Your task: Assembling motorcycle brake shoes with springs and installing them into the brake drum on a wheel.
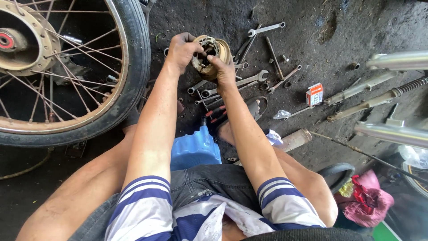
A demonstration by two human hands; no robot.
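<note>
Head view, looking down past both forearms: the two hands meet on a round, grimy brass-coloured brake drum plate (pixel 211 56) held up off the dark workshop floor (pixel 339 27). The left hand (pixel 183 49) is clenched over its near-left rim; the right hand (pixel 223 69) grips the lower right edge with fingers curled into the open centre. Just left of the left hand stands a spoked motorcycle wheel (pixel 67 71) with its tyre on, already off the bike and with its hub bare. Just beyond and to the right of the hands lie scattered spanners (pixel 252 79) and loose bolts; farther right sit a small red-and-white box (pixel 314 94) and two fork tubes (pixel 370 96). Under the wrists, nearer the person, is a blue plastic stool (pixel 195 149).

As a judgement, stripping down is done: the plate is out and in hand, being worked on. Refitting it to the wheel and remounting the wheel remain.
</note>
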